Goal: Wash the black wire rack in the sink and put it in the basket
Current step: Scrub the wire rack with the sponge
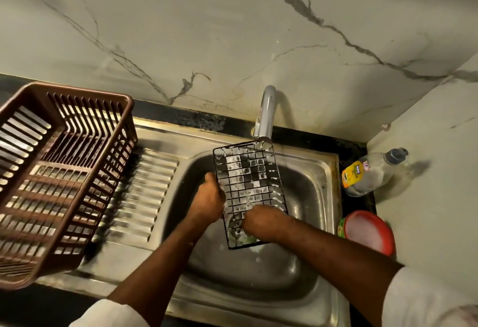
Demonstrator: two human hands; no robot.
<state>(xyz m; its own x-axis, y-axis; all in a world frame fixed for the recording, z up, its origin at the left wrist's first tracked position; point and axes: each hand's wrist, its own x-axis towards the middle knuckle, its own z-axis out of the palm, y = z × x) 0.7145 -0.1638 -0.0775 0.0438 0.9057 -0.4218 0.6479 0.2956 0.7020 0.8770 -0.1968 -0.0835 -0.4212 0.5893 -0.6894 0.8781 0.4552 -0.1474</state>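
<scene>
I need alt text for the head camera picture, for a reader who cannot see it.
Two hands hold a soapy black wire rack over the sink, below the tap: the left hand grips its side, the right hand its lower part. A brown basket stands to the left.

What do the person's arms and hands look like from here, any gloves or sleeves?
No gloves: the left hand and right hand are bare, with no watch or rings visible. The forearms are uncovered. White sleeves are pushed up near the elbows on both arms. Soap foam flecks the left hand.
</scene>
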